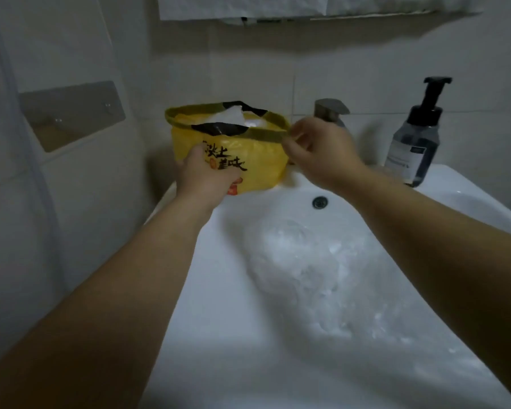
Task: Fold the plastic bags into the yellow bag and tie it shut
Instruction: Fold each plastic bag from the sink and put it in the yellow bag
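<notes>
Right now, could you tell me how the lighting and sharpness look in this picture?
Head view: dim light; the right hand at the yellow bag is motion-blurred; the clear plastic in the sink looks soft; wide-angle distortion bows the edges.

— Where did the bag [257, 169] sit?
— On the back left corner of the sink [219, 320], more plastic [230, 115] inside it. The left hand [207, 178] held its front, and the right hand [316, 149] pinched its right rim.
— And around it?
— The tap [331, 109] stood behind it to the right, and the pump bottle [416, 143] farther right on the ledge. The loose plastic bags [301, 261] lay in the basin before them.
</notes>
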`<state>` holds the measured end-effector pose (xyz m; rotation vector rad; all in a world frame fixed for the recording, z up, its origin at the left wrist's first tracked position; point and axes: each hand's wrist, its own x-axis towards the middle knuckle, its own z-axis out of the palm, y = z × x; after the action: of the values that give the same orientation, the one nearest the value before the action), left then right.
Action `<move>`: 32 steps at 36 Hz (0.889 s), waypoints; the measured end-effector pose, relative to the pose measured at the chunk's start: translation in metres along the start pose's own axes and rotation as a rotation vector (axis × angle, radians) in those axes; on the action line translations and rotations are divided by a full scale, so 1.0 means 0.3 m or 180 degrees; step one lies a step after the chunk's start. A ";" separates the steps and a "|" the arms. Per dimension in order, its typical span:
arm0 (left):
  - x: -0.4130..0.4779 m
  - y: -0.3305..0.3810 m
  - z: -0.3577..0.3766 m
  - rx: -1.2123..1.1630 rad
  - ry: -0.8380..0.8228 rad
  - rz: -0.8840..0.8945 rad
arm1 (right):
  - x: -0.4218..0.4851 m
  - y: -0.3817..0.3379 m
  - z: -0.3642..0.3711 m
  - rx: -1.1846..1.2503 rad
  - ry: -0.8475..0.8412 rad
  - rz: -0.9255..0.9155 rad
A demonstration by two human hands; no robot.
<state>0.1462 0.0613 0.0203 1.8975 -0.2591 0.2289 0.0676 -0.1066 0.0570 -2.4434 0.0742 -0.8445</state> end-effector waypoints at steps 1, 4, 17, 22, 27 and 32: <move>-0.030 0.002 0.014 0.0023 0.0027 -0.0039 | -0.037 0.012 -0.010 0.0019 -0.0136 0.0054; -0.113 0.006 0.060 -0.0177 0.0025 -0.0217 | -0.136 0.065 -0.023 -0.0081 -0.0711 0.0379; -0.288 -0.055 0.198 0.0842 -0.1413 -0.0412 | -0.365 0.284 0.094 -0.0190 -0.3275 0.2146; -0.280 -0.063 0.178 0.0702 -0.1519 -0.0484 | -0.297 0.259 0.083 0.1128 -0.1464 0.1896; -0.312 -0.026 0.202 0.0507 -0.2232 -0.0225 | -0.267 0.204 -0.009 0.3218 -0.0654 0.2083; -0.324 0.025 0.237 0.0116 -0.2018 -0.0070 | -0.271 0.169 -0.061 0.4124 -0.1013 0.2052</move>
<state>0.0531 -0.0016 -0.0240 1.9639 -0.6597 -0.3968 -0.0022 -0.1402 -0.0023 -1.1566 0.1317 -0.0757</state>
